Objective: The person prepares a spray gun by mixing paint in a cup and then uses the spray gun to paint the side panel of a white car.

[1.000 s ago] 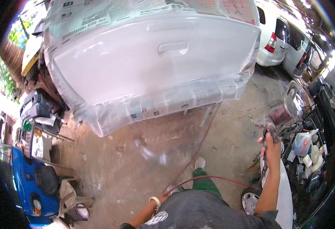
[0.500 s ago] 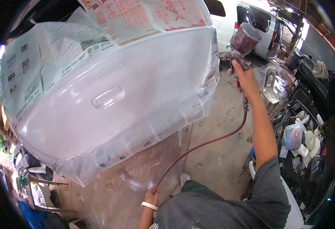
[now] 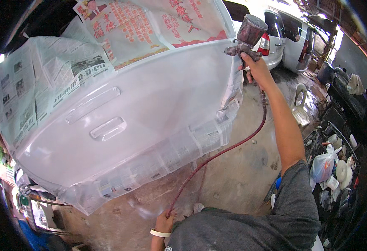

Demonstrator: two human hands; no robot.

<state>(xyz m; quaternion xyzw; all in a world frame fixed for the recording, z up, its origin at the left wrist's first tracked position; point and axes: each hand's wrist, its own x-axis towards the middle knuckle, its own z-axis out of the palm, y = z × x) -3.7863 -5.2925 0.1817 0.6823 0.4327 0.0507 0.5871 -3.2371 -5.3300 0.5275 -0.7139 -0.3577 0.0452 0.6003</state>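
Note:
My right hand (image 3: 252,69) grips a metal spray gun (image 3: 233,50) topped by a paint-smeared cup (image 3: 252,29), raised at the upper right edge of a pale, white-grey vehicle panel (image 3: 158,108). The panel has a recessed handle (image 3: 108,127) and is bordered by newspaper and printed sheets (image 3: 41,81) taped along its top, side and lower edge. A red hose (image 3: 225,150) hangs from the gun's base and loops down to my left hand (image 3: 166,221), which is closed around it near my body at the lower edge.
White vehicles (image 3: 296,46) stand behind at the upper right. A plastic chair (image 3: 300,108), dark parts (image 3: 346,104) and clutter with a plastic bag (image 3: 322,166) line the right side. Concrete floor (image 3: 233,188) lies below the panel. Something blue (image 3: 28,234) is at the lower left.
My right hand has risen with the spray gun toward the panel's upper right corner. The view has swung rightward, and more of the printed sheets on top now shows.

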